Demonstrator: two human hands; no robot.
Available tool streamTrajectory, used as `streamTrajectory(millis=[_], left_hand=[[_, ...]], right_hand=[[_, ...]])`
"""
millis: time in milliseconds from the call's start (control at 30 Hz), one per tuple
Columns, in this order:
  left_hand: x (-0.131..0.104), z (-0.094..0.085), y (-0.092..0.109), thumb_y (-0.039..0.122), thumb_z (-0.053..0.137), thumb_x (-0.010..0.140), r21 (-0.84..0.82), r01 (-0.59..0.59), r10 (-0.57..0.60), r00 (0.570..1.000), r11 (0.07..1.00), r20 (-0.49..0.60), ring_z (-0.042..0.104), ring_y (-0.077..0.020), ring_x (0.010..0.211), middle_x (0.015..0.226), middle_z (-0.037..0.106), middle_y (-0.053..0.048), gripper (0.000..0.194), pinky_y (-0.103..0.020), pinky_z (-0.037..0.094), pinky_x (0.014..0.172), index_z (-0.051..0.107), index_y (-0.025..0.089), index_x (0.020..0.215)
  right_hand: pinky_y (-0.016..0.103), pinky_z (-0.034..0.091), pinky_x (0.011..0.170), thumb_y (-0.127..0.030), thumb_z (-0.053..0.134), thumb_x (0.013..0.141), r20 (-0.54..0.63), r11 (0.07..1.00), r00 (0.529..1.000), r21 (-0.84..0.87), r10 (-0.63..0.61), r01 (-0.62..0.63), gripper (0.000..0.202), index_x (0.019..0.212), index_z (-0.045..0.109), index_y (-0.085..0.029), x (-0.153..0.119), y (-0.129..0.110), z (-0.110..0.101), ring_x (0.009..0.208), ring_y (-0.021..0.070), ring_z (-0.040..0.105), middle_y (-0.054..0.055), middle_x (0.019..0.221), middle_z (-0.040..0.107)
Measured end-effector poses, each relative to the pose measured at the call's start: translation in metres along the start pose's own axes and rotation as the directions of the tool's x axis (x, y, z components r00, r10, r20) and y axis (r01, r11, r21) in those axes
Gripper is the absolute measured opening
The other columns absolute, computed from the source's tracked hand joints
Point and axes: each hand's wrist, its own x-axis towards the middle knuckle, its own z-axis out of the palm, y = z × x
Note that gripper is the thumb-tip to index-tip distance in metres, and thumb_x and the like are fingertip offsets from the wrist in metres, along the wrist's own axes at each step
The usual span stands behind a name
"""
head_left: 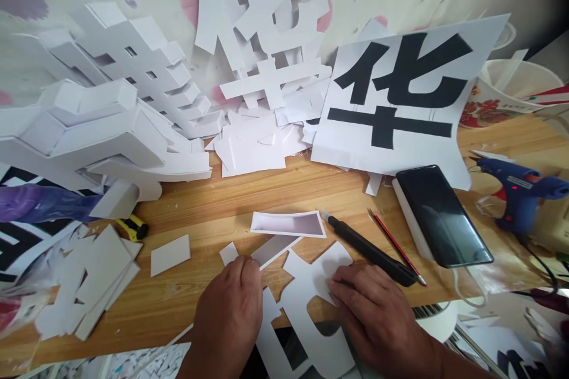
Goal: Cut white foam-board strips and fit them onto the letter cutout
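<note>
A white cut-out character of stiff card or foam board (306,314) overhangs the table's front edge. My left hand (231,311) is closed at its left side, the fingers curled, with the fingertips hidden. My right hand (377,308) grips the right edge of the cut-out, thumb and fingers bent together. Just past my left hand lies a white strip (278,250), partly under a shallow open-topped white frame (288,224). A small white card piece (229,253) is beside the left knuckles. Beyond my right hand lies a black utility knife (373,249).
Right of the knife are a red pencil (395,246), a phone (444,213) on a white block, and a blue glue gun (520,189). A printed character sheet (395,100) leans at the back. White built-up letters (98,130) and loose card pieces (106,284) crowd the left.
</note>
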Motion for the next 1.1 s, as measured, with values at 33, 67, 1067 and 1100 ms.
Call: streamTrajectory(millis=[33, 67, 1067, 1100], left_hand=[[-0.0001, -0.0001, 0.0, 0.012, 0.054, 0.1, -0.005, 0.006, -0.006, 1.0, 1.0, 0.009, 0.074, -0.0229, 0.082, 0.088, 0.074, -0.003, 0.02, -0.031, 0.05, 0.07, 0.065, 0.024, 0.089], [-0.0002, -0.0001, 0.0, 0.012, 0.053, 0.1, -0.011, 0.011, -0.01, 1.0, 1.0, 0.017, 0.074, -0.023, 0.082, 0.089, 0.074, -0.003, 0.02, -0.031, 0.05, 0.07, 0.065, 0.024, 0.09], [0.0025, -0.0035, 0.0017, 0.018, 0.05, 0.107, -0.013, 0.03, -0.029, 0.999, 0.999, 0.031, 0.073, -0.0236, 0.085, 0.088, 0.073, -0.004, 0.025, -0.033, 0.049, 0.069, 0.065, 0.024, 0.088], [0.0032, -0.0047, 0.0026, 0.02, 0.049, 0.107, -0.011, 0.033, -0.033, 0.999, 0.999, 0.035, 0.073, -0.0237, 0.086, 0.088, 0.072, -0.005, 0.026, -0.033, 0.049, 0.069, 0.065, 0.024, 0.087]], right_hand=[[0.043, 0.06, 0.086, -0.007, 0.062, 0.097, 0.0, 1.0, 1.0, 0.002, 0.003, -0.003, 0.031, 0.124, 0.074, -0.017, 0.0008, -0.0001, -0.0004, 0.098, 0.0275, 0.072, 0.013, 0.115, 0.078], [0.043, 0.059, 0.086, -0.007, 0.062, 0.097, -0.002, 1.0, 1.0, 0.005, 0.003, -0.003, 0.031, 0.124, 0.074, -0.017, 0.0018, -0.0002, -0.0008, 0.097, 0.0273, 0.072, 0.013, 0.115, 0.078], [0.046, 0.061, 0.087, -0.009, 0.067, 0.098, 0.008, 0.999, 1.0, 0.022, 0.027, -0.028, 0.029, 0.124, 0.072, -0.019, 0.0007, -0.0013, -0.0004, 0.099, 0.0281, 0.073, 0.012, 0.116, 0.078], [0.046, 0.06, 0.087, -0.009, 0.067, 0.098, 0.004, 0.999, 1.0, 0.024, 0.026, -0.027, 0.029, 0.124, 0.072, -0.02, 0.0004, -0.0013, -0.0001, 0.099, 0.0281, 0.073, 0.012, 0.117, 0.078]])
